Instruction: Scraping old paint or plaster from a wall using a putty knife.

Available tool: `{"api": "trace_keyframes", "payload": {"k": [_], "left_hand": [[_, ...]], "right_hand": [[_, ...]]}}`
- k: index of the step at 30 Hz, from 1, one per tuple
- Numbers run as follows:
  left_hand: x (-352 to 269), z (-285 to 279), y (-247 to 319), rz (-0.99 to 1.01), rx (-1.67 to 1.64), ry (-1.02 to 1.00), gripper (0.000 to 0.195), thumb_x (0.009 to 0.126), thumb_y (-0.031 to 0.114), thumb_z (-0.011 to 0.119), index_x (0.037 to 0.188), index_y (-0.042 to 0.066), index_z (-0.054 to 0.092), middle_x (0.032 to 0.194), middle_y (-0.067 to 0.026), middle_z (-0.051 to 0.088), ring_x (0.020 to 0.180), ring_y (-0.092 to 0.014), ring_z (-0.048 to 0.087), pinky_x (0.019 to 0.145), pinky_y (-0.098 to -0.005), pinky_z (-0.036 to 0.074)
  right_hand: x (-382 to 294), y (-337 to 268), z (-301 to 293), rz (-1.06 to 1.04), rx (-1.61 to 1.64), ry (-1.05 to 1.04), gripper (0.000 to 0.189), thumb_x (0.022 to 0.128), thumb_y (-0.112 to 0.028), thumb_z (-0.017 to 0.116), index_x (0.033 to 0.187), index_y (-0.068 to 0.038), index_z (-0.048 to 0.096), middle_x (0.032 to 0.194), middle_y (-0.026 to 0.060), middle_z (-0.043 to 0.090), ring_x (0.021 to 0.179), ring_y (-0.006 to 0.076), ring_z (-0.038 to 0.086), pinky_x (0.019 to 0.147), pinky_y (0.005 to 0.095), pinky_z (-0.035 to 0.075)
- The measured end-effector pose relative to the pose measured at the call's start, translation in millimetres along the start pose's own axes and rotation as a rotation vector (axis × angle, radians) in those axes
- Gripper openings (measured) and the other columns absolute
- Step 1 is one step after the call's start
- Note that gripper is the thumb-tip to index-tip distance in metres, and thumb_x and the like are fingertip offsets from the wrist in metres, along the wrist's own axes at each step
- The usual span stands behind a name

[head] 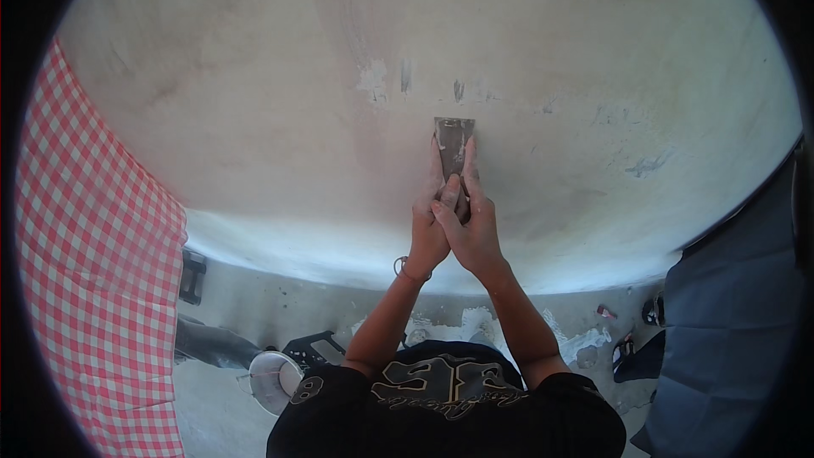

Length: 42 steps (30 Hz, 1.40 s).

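Both hands grip a putty knife (453,146) whose wide metal blade, smeared with filler, points up against a pale plastered wall (286,140). My left hand (429,210) is on the blade's left side, and my right hand (474,216) is on its right side, fingers stretched along the edges. The thumbs meet over the lower blade and hide most of the handle. Both hands are dusted with white. Just above the blade are a white filler patch (372,79) and dark scrape marks (459,90); more marks (647,165) lie to the right.
A red-and-white checked cloth (102,254) hangs at left, a grey-blue cloth (731,331) at right. On the floor stand a white bucket (276,381) and a black plastic stool (315,350). White splatters mark the floor. Another person's leg (213,340) shows beside the bucket.
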<state>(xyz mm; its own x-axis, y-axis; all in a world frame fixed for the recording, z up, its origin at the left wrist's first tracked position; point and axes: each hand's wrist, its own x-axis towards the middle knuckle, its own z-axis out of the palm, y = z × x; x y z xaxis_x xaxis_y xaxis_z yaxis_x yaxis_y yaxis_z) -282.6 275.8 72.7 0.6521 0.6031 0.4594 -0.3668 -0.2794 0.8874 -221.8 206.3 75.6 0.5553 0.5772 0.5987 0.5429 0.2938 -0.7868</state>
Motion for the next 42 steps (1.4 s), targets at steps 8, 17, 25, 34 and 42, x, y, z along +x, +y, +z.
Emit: {"api": "trace_keyframes", "payload": {"k": [8, 17, 25, 34, 42], "left_hand": [[1.3, -12.7, -9.5, -0.041, 0.01, 0.015, 0.061, 0.108, 0.019, 0.044, 0.16, 0.005, 0.014, 0.107, -0.0034, 0.064, 0.077, -0.005, 0.048, 0.068, -0.0206, 0.043], [13.0, -19.8, 2.5, 0.007, -0.057, 0.06, 0.061, 0.108, 0.019, 0.044, 0.16, 0.006, 0.015, 0.084, 0.0024, 0.054, 0.069, -0.004, 0.042, 0.061, -0.0191, 0.038], [18.0, -23.2, 13.6, -0.053, -0.15, 0.078, 0.06, 0.108, 0.018, 0.044, 0.16, 0.006, 0.015, 0.082, 0.0041, 0.051, 0.068, -0.004, 0.04, 0.06, -0.0191, 0.036], [13.8, -31.7, 14.1, -0.032, -0.098, 0.054, 0.059, 0.109, 0.016, 0.043, 0.16, 0.007, 0.015, 0.083, 0.0044, 0.051, 0.068, -0.004, 0.038, 0.059, -0.0193, 0.035], [13.8, -36.3, 13.0, 0.04, -0.033, 0.087, 0.059, 0.108, 0.014, 0.043, 0.16, 0.007, 0.015, 0.084, 0.0044, 0.052, 0.068, -0.003, 0.039, 0.059, -0.0195, 0.035]], "right_hand": [[7.9, -18.4, 7.7, 0.019, -0.029, -0.054, 0.085, 0.093, -0.014, 0.064, 0.159, 0.001, 0.012, 0.093, 0.0141, 0.069, 0.078, 0.0187, 0.068, 0.072, 0.0273, 0.054], [19.2, -19.5, 18.5, -0.005, -0.038, -0.064, 0.084, 0.093, -0.013, 0.063, 0.159, 0.0, 0.013, 0.094, 0.0138, 0.069, 0.08, 0.0181, 0.068, 0.074, 0.0282, 0.054], [27.9, -24.1, 23.5, 0.038, 0.07, -0.092, 0.086, 0.091, -0.007, 0.061, 0.159, -0.001, 0.01, 0.12, 0.019, 0.057, 0.096, 0.0156, 0.059, 0.084, 0.0271, 0.047], [25.1, -16.7, 31.4, -0.074, 0.018, -0.054, 0.084, 0.092, -0.013, 0.064, 0.158, 0.002, 0.014, 0.099, 0.0179, 0.068, 0.076, 0.0163, 0.067, 0.069, 0.0256, 0.052], [22.0, -19.8, 37.1, 0.022, 0.063, -0.066, 0.084, 0.093, -0.014, 0.063, 0.158, 0.001, 0.014, 0.101, 0.0188, 0.069, 0.081, 0.0184, 0.069, 0.073, 0.0281, 0.054]]}}
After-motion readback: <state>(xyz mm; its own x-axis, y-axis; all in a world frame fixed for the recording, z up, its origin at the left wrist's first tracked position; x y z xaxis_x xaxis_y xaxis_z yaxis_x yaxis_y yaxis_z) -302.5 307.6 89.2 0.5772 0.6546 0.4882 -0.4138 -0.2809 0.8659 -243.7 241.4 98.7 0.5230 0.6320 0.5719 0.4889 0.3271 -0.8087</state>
